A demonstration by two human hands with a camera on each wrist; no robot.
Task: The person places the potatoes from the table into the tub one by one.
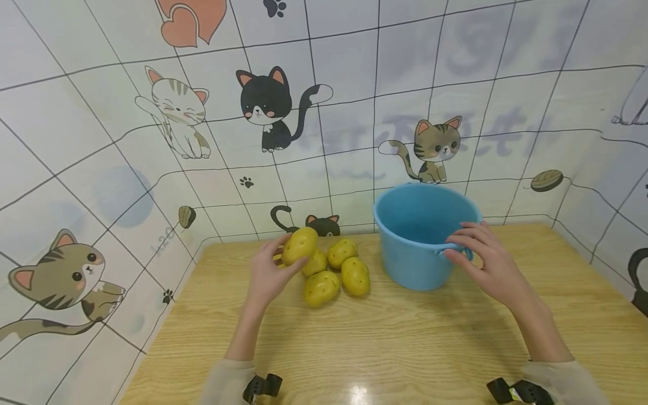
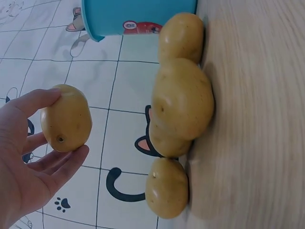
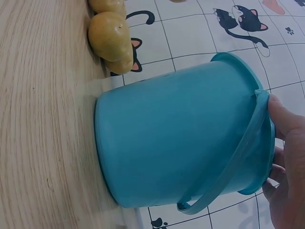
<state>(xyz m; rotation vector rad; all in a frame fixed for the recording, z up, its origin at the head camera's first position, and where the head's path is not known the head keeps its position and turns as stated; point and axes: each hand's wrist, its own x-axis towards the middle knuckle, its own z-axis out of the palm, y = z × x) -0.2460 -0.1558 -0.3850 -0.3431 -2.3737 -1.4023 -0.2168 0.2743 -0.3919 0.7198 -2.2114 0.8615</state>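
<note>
Left wrist view shows what others hide, a red label (image 2: 138, 27) on the bucket (image 2: 143, 14). Left grip (image 1: 268, 273) curls round a potato (image 1: 302, 245) above the bench (image 1: 379, 343); right grip (image 1: 483, 256) pinches the rim (image 1: 383, 224).

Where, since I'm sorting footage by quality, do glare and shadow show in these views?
Head view: a glare spot on the pale wooden tabletop, near the bottom edge; left wrist view: a soft sheen on the oval yellow potato in the left hand; right wrist view: a thin shadow along the base of the blue plastic bucket.
</note>
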